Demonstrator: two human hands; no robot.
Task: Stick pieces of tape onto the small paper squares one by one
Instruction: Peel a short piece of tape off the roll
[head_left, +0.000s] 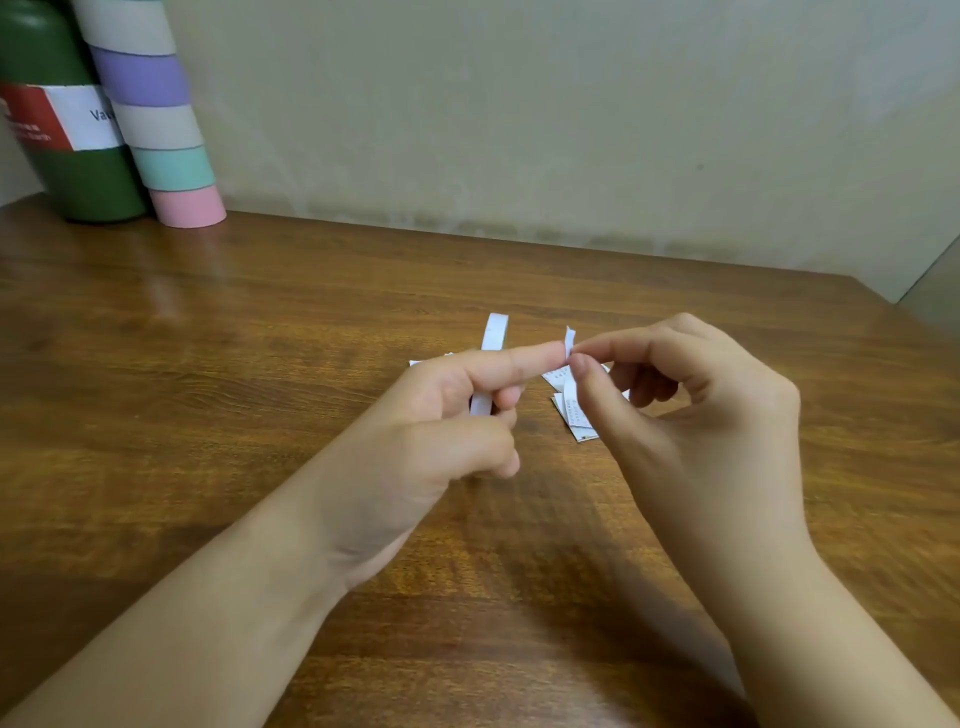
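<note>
— What are the two hands doing?

— The left hand (462, 410) is curled around a white strip of tape (493, 332), which stands up above the fingers and shows again below them. Its forefinger points right and meets the right hand (691, 395) above the middle of the wooden table (208, 364).

— And the right hand?

— Its thumb and forefinger pinch a small white piece of tape (570, 340), right at the tip of the left forefinger. The other fingers are loosely bent.

— Where are the paper squares?

— The paper squares (571, 410) lie flat on the table just under and beyond the right thumb, a small overlapping pile with fine print on them. Another white scrap (415, 362) peeks out on the far side of the left hand; what it is I cannot tell.

— Anything else about?

— At the far left corner, against the wall, a dark green bottle (57, 171) with a red and white label stands touching a tall stack of pastel rolls (166, 140).
</note>
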